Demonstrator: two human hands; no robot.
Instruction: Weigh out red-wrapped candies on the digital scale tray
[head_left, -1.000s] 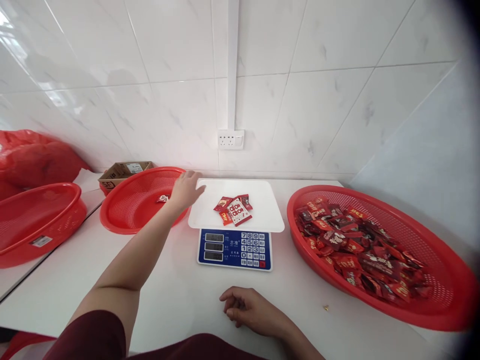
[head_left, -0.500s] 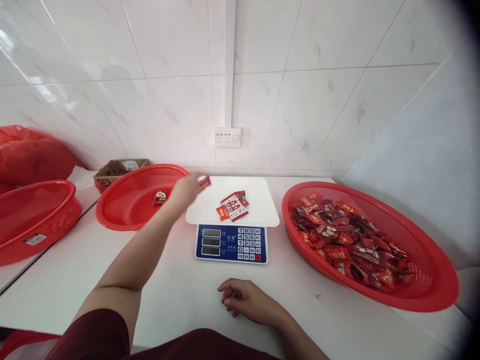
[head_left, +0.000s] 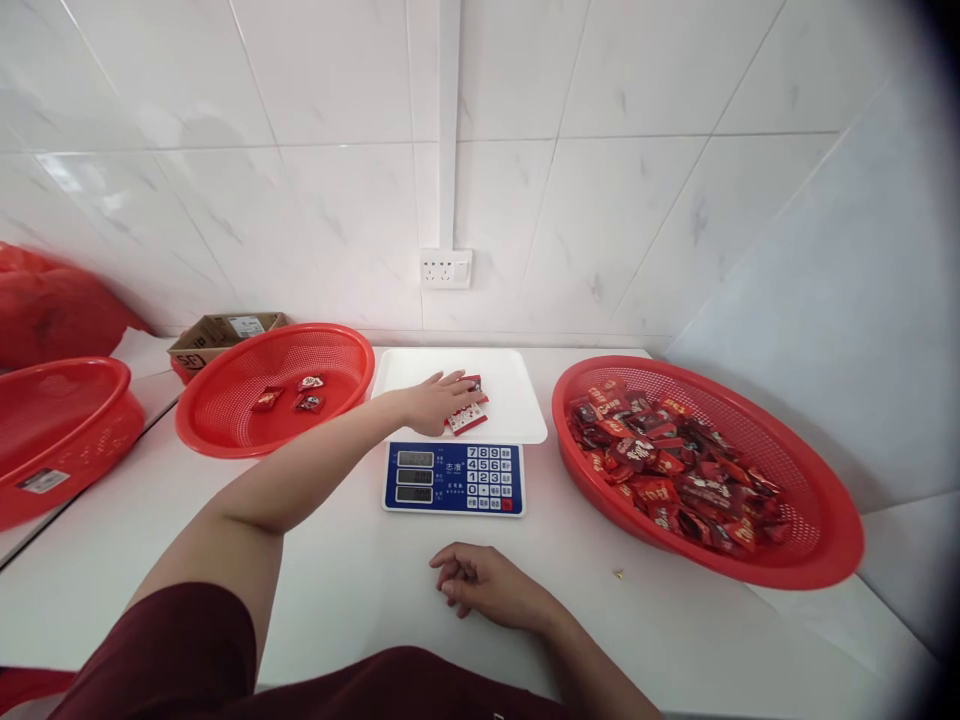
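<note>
My left hand (head_left: 435, 403) is over the white scale tray (head_left: 517, 420), palm down with fingers stretched out across red-and-white packets (head_left: 469, 418). Its palm and fingers cover part of them. My right hand (head_left: 491, 588) rests on the table in front of the scale, loosely bent, with nothing in it. The blue scale panel (head_left: 454, 480) has a keypad and display windows. In the red basket (head_left: 217, 410) left of the scale lie a dark red packet (head_left: 267, 399) and two other small packets (head_left: 308, 402).
To the right, a large red basket (head_left: 832, 520) holds many red wrapped packets (head_left: 675, 470). A cardboard box (head_left: 214, 337), another red basket (head_left: 60, 420) and a red bag (head_left: 52, 310) stand at left. A tiny gold scrap (head_left: 619, 574) lies on the table (head_left: 360, 580).
My left hand held a red packet near the left basket; it has moved right onto the scale's packets without it. A third packet now lies in that basket. My right hand stays put.
</note>
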